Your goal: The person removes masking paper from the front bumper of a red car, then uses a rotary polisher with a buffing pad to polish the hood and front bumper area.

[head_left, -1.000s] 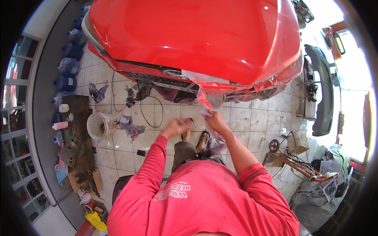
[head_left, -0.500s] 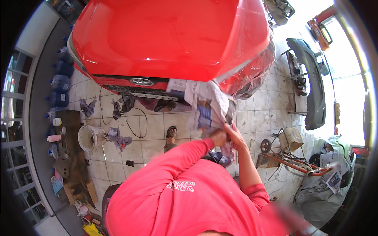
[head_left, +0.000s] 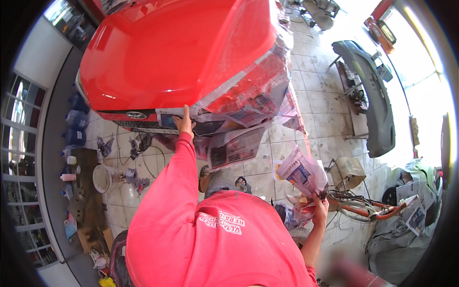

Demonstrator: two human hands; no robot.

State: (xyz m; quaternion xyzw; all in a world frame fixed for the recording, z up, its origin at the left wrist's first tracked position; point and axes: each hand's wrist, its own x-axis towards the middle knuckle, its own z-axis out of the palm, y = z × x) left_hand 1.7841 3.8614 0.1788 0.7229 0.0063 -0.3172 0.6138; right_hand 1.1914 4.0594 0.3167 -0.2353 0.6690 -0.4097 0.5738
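My left hand presses against a strip of newspaper along the front edge of the red car's hood. Its fingers are stretched out, lying against the paper. Lower right, my right hand is closed on the bottom of a crumpled newspaper sheet, which stands up above the fist. Something small and dark shows at those fingertips, too small to name. More newspaper hangs from the car's front, and clear plastic film with paper covers its right side.
A grey bumper rests on a stand at the right. Below it are an orange-framed cart and a grey cover. A white bucket, crumpled paper and a cable lie left on the tiles. Blue water jugs line the wall.
My hands were together on the newspaper; now they are apart. The left has gone to the hood's edge, and the right has moved out right with a sheet. The view has shifted right.
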